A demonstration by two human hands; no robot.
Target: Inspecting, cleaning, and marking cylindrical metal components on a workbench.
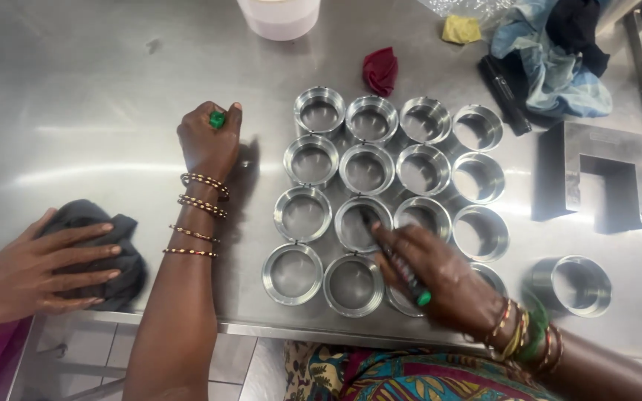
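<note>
Several shiny metal rings [365, 169] stand in a close grid on the steel table [83, 96]. My right hand [447, 278] grips a dark marker [401, 271] with a green end, its tip resting on a ring [358, 223] in the third row. The hand covers parts of the rings at the front right. My left hand [209, 141] rests as a fist on the table to the left of the grid, closed around a small green cap [218, 119]. Bangles circle both wrists.
Another person's hand [39, 263] presses a dark cloth [124, 256] at the table's front left. One ring [575, 284] stands apart at the right, near a grey U-shaped metal block [596, 174]. Red [380, 68], yellow [461, 30] and blue [559, 74] cloths and a white container [280, 16] lie at the back.
</note>
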